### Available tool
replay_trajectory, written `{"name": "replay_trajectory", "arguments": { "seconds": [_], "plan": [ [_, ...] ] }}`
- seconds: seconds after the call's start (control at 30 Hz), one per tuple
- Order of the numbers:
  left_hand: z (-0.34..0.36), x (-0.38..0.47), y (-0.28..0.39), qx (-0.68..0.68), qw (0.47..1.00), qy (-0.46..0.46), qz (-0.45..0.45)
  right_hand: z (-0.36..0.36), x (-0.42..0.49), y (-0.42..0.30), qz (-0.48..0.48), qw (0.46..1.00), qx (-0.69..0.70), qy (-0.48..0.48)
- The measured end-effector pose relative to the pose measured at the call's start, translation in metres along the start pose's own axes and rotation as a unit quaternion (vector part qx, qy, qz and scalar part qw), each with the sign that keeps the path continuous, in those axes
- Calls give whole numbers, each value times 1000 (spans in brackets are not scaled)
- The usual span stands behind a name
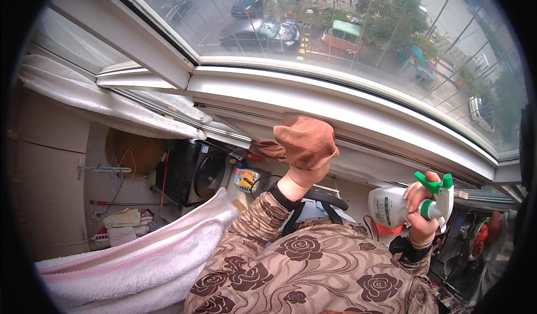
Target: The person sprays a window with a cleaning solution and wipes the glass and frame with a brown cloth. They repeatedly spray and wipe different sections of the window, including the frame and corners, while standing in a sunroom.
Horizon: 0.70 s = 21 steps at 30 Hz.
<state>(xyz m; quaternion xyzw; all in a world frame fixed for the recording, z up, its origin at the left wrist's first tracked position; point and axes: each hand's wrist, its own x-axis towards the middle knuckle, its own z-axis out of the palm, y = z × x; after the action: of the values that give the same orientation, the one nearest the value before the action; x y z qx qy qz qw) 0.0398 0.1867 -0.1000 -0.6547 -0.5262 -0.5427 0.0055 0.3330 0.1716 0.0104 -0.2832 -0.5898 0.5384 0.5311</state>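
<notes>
A reddish-brown cloth [310, 140] covers most of my left hand [303, 174], with the wrist showing below it. The wrapped hand is against the underside of the white window frame [268, 88]; its fingers are hidden. Part of a similar brown cloth [270, 149] shows just to the left. At the right, my right hand [419, 207] grips a white spray bottle [384, 207] by the neck. The bottle has a green collar and trigger and lies tilted on its side in the air. Its label bears writing.
A white towel with pink edging [168, 263] hangs at lower left. Behind it stand a black front-loading washing machine [207, 173] and a clothes hanger [107, 169]. A white curtain [105, 104] hangs at left. Window glass [356, 58] spans the top; a cluttered rack [470, 238] stands right.
</notes>
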Motion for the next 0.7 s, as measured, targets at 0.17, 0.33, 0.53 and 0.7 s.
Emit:
{"name": "replay_trajectory", "arguments": {
  "seconds": [0.17,0.33,0.53,0.7],
  "plan": [
    [51,-24,6,-9,983,-178,37,-2,-13,8,-27,999,10,42],
    [97,-22,19,10,935,-348,67,-5,-28,16,-69,994,-18,81],
    [142,5,74,14,873,-481,80,-5,-55,13,-92,980,-56,164],
    [176,17,112,26,862,-451,227,-9,-87,-2,-103,971,-75,203]
  ]
}}
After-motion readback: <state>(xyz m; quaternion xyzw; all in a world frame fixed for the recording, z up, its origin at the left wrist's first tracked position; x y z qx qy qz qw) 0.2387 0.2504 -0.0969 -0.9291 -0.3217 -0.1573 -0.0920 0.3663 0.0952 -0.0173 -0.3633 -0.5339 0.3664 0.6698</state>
